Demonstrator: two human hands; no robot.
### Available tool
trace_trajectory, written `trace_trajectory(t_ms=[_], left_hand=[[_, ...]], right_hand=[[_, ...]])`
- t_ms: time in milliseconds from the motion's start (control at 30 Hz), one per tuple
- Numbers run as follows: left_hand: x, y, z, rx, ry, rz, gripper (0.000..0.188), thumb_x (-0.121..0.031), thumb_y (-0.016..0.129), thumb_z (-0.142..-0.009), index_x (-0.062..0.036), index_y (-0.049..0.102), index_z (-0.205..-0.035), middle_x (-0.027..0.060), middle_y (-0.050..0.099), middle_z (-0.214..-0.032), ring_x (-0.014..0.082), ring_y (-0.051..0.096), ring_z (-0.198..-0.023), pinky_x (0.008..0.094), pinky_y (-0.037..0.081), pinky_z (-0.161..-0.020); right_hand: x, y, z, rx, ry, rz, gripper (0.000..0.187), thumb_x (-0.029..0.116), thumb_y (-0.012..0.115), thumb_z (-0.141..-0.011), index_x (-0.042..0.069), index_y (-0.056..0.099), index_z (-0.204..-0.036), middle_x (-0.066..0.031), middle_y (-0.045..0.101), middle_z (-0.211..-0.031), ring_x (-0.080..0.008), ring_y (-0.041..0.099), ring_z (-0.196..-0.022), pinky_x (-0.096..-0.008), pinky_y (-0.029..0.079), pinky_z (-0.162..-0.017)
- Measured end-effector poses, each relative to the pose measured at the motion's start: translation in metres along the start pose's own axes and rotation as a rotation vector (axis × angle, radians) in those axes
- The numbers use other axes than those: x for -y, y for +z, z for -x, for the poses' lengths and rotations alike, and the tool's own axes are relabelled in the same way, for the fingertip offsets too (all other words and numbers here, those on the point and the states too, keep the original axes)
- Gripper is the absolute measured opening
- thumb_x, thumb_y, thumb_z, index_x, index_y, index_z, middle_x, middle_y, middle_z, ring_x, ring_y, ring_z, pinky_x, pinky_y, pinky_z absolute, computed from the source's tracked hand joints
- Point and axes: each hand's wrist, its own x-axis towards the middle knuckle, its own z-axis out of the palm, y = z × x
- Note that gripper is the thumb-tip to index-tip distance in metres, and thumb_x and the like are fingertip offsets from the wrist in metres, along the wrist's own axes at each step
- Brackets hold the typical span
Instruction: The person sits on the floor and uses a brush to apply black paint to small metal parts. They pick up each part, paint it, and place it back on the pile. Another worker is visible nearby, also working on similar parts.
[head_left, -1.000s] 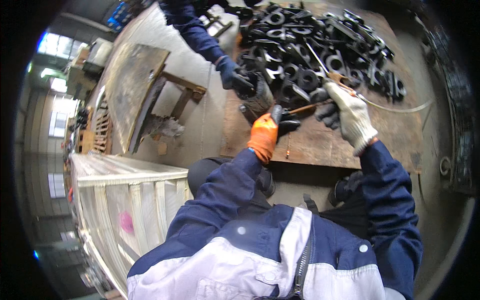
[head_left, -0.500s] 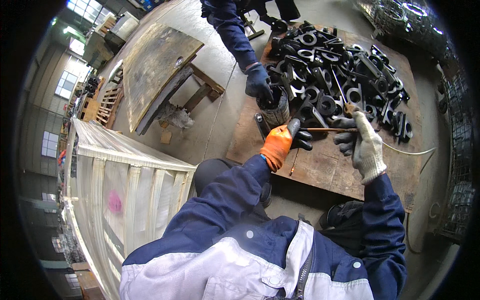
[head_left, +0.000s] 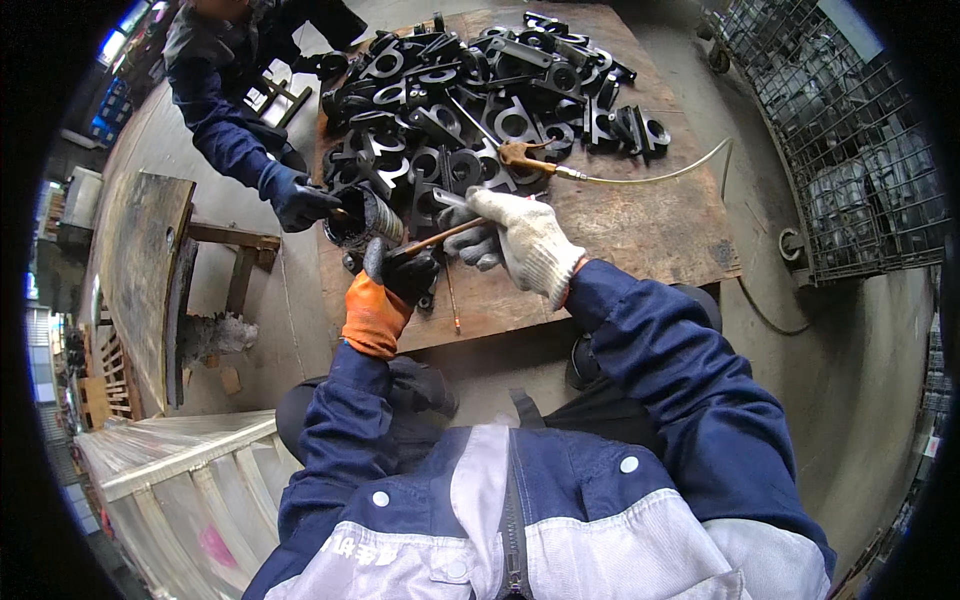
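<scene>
My left hand, in an orange glove with black fingers, is closed on one end of a thin brown rod. My right hand, in a white knit glove with grey finger coating, is closed around the rod's other end. The rod slants up to the right between them, above the near edge of a brown board. Just beyond my left hand, a dark-smeared can stands tilted. Black metal brackets with round holes lie heaped beyond both hands.
A co-worker's dark-gloved hand reaches to the can's mouth. An air blow gun with a clear hose lies beside the heap. Another thin rod lies on the board. A wire cage stands right; a wooden table stands left.
My view has turned to the right, so the board and heap sit further left. Both hands still hold the rod, which now slants instead of lying level. The co-worker's hand stays at the can.
</scene>
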Motion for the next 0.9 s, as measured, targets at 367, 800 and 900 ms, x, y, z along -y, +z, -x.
trace_trajectory(t_ms=[367,800,900], left_hand=[[0.032,-0.033,-0.020,-0.327,0.500,-0.728,0.041,-0.038,0.054,-0.100,-0.0014,0.071,-0.093,-0.0011,0.062,-0.074,0.0100,0.051,-0.064,0.0253,0.043,-0.060],[0.020,0.013,0.011,-0.169,0.128,-0.367,0.045,-0.037,0.051,-0.100,0.0066,0.059,-0.110,0.0232,0.069,-0.095,0.0339,0.071,-0.083,0.0359,0.059,-0.077],[0.023,0.015,0.016,-0.202,0.199,-0.584,0.041,-0.039,0.054,-0.099,-0.0001,0.067,-0.101,0.0074,0.067,-0.086,0.0168,0.061,-0.074,0.0290,0.051,-0.071]], right_hand=[[-0.007,-0.009,-0.001,0.135,-0.071,0.151,0.031,0.022,0.049,-0.099,-0.003,0.063,-0.112,-0.0154,0.070,-0.083,-0.0167,0.066,-0.062,-0.0264,0.055,-0.058],[0.001,-0.009,0.007,0.101,-0.066,0.201,0.033,0.026,0.050,-0.101,-0.002,0.063,-0.113,-0.0199,0.070,-0.085,-0.0198,0.067,-0.062,-0.0267,0.053,-0.053],[0.004,-0.007,0.008,0.083,-0.057,0.215,0.032,0.026,0.050,-0.101,-0.001,0.063,-0.111,-0.0200,0.071,-0.083,-0.0189,0.066,-0.058,-0.0264,0.053,-0.053]])
